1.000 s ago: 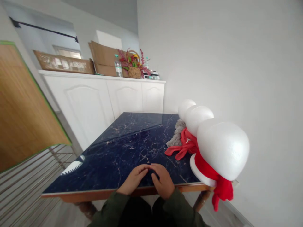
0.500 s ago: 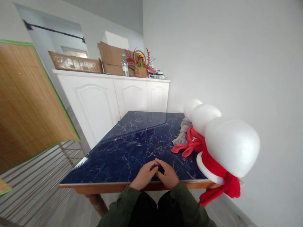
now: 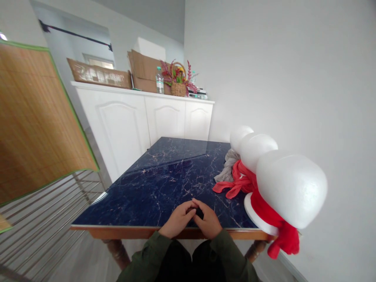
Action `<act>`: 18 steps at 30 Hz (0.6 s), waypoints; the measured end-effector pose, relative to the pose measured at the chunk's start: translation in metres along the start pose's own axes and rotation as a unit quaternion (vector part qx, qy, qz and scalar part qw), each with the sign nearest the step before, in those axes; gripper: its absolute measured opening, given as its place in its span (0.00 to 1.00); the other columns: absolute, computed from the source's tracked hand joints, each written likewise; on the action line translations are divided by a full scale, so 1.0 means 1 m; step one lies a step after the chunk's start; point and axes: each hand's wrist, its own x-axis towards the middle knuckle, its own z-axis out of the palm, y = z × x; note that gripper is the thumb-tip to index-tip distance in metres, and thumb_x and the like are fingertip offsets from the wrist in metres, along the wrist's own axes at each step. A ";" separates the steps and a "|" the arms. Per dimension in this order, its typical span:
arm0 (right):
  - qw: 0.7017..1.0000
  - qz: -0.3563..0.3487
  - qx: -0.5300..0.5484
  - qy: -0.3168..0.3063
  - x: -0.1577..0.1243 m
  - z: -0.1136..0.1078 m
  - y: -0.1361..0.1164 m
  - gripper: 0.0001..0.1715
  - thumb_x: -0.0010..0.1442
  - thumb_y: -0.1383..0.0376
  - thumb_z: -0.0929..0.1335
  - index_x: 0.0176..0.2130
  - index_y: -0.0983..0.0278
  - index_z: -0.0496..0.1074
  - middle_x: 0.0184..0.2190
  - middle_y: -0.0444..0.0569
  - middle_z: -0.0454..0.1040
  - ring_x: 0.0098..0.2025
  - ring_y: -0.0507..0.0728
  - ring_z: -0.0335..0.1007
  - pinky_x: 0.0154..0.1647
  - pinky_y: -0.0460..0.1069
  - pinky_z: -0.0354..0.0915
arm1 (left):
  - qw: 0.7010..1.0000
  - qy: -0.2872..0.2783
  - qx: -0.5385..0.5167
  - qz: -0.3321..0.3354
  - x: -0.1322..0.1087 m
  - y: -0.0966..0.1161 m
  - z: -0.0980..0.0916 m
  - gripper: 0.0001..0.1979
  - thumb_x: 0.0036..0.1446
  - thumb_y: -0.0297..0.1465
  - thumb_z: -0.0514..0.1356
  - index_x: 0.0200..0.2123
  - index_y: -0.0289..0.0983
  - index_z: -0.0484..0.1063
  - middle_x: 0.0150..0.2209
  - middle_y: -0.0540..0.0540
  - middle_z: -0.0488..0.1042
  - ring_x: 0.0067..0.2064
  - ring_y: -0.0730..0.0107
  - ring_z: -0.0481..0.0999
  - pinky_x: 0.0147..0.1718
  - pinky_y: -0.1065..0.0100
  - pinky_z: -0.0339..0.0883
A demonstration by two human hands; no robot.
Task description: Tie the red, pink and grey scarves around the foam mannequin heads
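- On the cabinet (image 3: 123, 117): one wicker basket (image 3: 178, 89) holding flowers (image 3: 168, 73), one taped carton (image 3: 100, 75) with hidden contents.
- At right on the blue table (image 3: 164, 184): three white heads (image 3: 293, 186), three cloths (image 3: 249, 179) (counting the red one (image 3: 289, 239) around the nearest neck).
- At its near edge: left hand (image 3: 179, 217) and right hand (image 3: 209, 220), loosely curled, meeting; cannot tell whether holding anything.

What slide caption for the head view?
Left hand and right hand touching at a blue marbled table, three white mannequin heads and scarves to the right.
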 end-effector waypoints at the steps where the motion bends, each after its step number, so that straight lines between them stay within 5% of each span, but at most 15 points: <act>1: 1.000 0.000 -0.001 0.000 0.000 0.000 0.000 0.29 0.51 0.69 0.66 0.54 0.58 0.65 0.52 0.49 0.69 0.54 0.59 0.64 0.57 0.59 0.57 | 1.000 0.000 0.000 0.000 0.000 0.000 0.000 0.14 0.53 0.28 0.52 0.41 0.38 0.73 0.42 0.45 0.74 0.45 0.65 0.71 0.48 0.66 0.61; 18: 0.999 0.003 -0.036 0.030 -0.014 0.000 -0.008 0.30 0.51 0.69 0.65 0.55 0.60 0.64 0.52 0.50 0.68 0.54 0.59 0.63 0.57 0.57 0.58 | 0.999 -0.008 0.035 0.019 -0.002 -0.004 0.004 0.14 0.55 0.29 0.52 0.43 0.38 0.70 0.45 0.45 0.73 0.47 0.67 0.71 0.50 0.66 0.62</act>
